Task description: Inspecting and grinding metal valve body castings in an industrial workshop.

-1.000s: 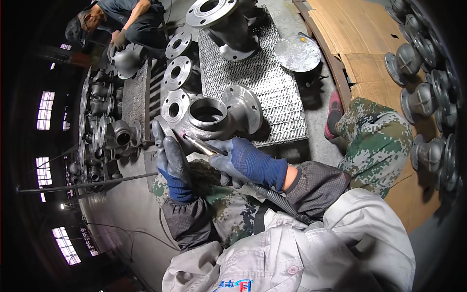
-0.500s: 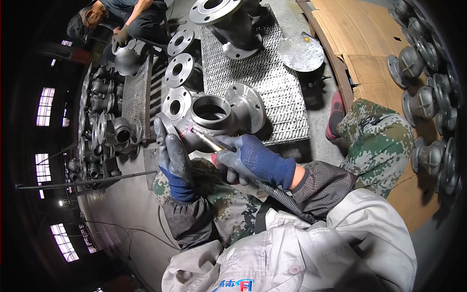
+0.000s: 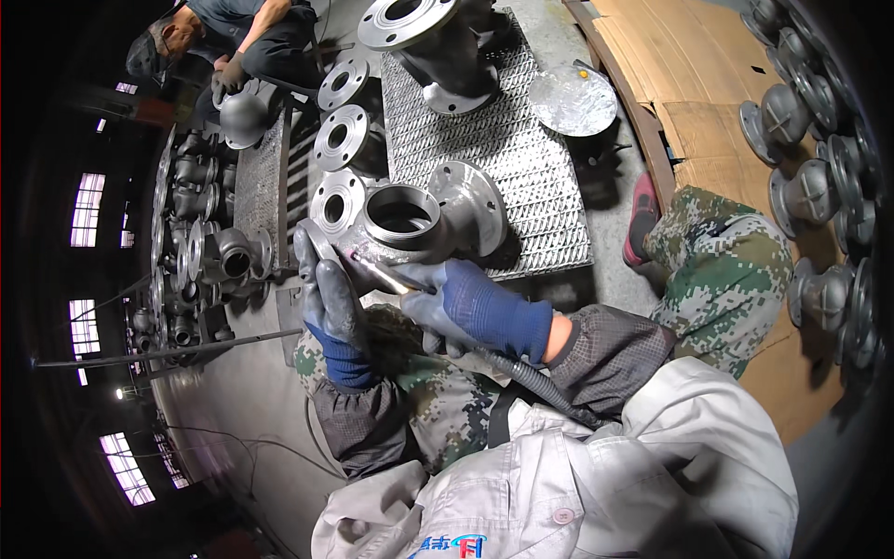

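Note:
A grey cast valve body [image 3: 410, 247] with a round top opening and flanged ends rests at the near end of a ribbed metal plate [image 3: 549, 228]. My left hand [image 3: 337, 300], in a grey-coated blue glove, is closed around the flange on the left side of the casting. My right hand [image 3: 456, 303], gloved alike, grips a slim die grinder [image 3: 393, 279] with a ribbed hose [image 3: 535, 380] trailing back under my forearm. The grinder's pinkish tip is at the casting's surface, just beside the left flange; whether it touches is hard to tell.
Beyond the casting stand several flanged parts [image 3: 342, 138] and a larger flanged casting [image 3: 447, 70]. A round metal disc [image 3: 573, 101] sits right of the plate. Cardboard [image 3: 717, 84] and more castings [image 3: 810, 191] lie right. A co-worker [image 3: 244, 47] handles a part at the far left.
My right hand and the grinder have shifted slightly left, and the tip has moved left toward the flange. My left hand keeps its hold. The co-worker's hands have moved a little.

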Motion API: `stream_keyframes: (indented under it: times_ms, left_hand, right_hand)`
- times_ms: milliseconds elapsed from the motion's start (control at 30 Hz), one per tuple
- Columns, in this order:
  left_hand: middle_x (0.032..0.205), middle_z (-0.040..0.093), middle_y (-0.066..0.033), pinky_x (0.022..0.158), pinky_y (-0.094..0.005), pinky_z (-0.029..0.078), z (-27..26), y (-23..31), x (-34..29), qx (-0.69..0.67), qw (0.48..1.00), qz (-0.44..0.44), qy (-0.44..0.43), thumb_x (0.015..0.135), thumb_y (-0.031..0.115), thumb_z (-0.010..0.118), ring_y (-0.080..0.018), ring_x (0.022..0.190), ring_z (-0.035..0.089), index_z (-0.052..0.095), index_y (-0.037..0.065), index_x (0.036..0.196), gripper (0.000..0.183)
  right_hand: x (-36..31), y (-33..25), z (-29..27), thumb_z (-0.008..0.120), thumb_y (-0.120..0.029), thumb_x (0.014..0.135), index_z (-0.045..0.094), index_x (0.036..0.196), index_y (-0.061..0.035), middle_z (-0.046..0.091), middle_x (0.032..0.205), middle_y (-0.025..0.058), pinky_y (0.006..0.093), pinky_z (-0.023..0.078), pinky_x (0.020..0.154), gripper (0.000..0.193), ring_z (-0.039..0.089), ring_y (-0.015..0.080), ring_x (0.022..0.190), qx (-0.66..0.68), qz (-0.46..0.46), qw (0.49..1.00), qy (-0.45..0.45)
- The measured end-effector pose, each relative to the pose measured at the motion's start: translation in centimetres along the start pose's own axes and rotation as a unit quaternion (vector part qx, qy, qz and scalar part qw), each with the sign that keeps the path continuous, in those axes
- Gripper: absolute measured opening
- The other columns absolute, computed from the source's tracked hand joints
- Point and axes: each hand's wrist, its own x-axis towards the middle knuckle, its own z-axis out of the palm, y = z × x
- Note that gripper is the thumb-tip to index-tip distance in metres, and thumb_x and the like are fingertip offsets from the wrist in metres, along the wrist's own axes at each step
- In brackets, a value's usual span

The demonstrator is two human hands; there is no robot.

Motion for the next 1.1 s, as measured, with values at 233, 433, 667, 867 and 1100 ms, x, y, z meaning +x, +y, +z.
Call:
stream_keyframes:
  times_ms: [233, 433, 667, 867, 1100]
  left_hand:
    - [0.159, 0.034, -0.0224, 0.119, -0.0380, 0.026, -0.3, -0.5, 0.1, 0.022, 0.999, 0.024, -0.013, 0.108, 0.029, 0.040, -0.0281, 0.146, 0.035, 0.033, -0.009, 0.152, 0.059]
    - [0.156, 0.040, -0.0209, 0.116, -0.0374, 0.031, -0.5, -0.7, -0.1, -0.021, 1.000, -0.013, -0.015, 0.108, 0.030, 0.041, -0.0256, 0.140, 0.042, 0.030, -0.007, 0.154, 0.060]
    - [0.156, 0.039, -0.0222, 0.117, -0.0383, 0.029, -0.3, -0.4, 0.1, 0.002, 0.999, 0.029, -0.018, 0.108, 0.033, 0.042, -0.0271, 0.142, 0.040, 0.030, -0.009, 0.153, 0.062]
    - [0.151, 0.044, -0.0220, 0.112, -0.0368, 0.036, 0.2, 1.3, -0.2, -0.073, 0.996, -0.036, -0.032, 0.107, 0.033, 0.044, -0.0253, 0.133, 0.047, 0.027, -0.006, 0.155, 0.064]
    - [0.151, 0.044, -0.0215, 0.114, -0.0362, 0.034, 0.1, 1.0, 0.1, -0.032, 0.999, -0.017, -0.038, 0.107, 0.034, 0.043, -0.0246, 0.136, 0.045, 0.029, -0.009, 0.154, 0.065]
  right_hand:
    - [0.4, -0.5, 0.0, 0.055, -0.017, 0.100, 0.048, 0.149, -0.0131, 0.068, 0.077, 0.0067, 0.0269, 0.053, 0.044, 0.050, 0.064, 0.0121, 0.053, -0.012, 0.040, 0.999, 0.034]
    - [0.2, -0.3, 0.3, 0.053, -0.017, 0.099, 0.047, 0.148, -0.0062, 0.068, 0.073, 0.0071, 0.0274, 0.055, 0.052, 0.051, 0.064, 0.0122, 0.054, -0.040, 0.010, 0.999, 0.019]
    - [0.2, -0.2, 0.2, 0.055, -0.018, 0.099, 0.044, 0.150, -0.0037, 0.067, 0.071, 0.0073, 0.0275, 0.052, 0.048, 0.054, 0.063, 0.0110, 0.052, 0.023, 0.026, 0.999, 0.026]
    - [0.0, -0.8, 0.6, 0.055, -0.018, 0.099, 0.045, 0.149, -0.0037, 0.064, 0.067, 0.0056, 0.0276, 0.052, 0.047, 0.053, 0.062, 0.0114, 0.051, -0.015, 0.017, 0.999, 0.032]
    - [-0.1, 0.1, 0.6, 0.052, -0.018, 0.100, 0.042, 0.152, -0.0064, 0.066, 0.082, 0.0072, 0.0252, 0.051, 0.046, 0.054, 0.062, 0.0102, 0.054, 0.003, 0.081, 0.996, 0.045]
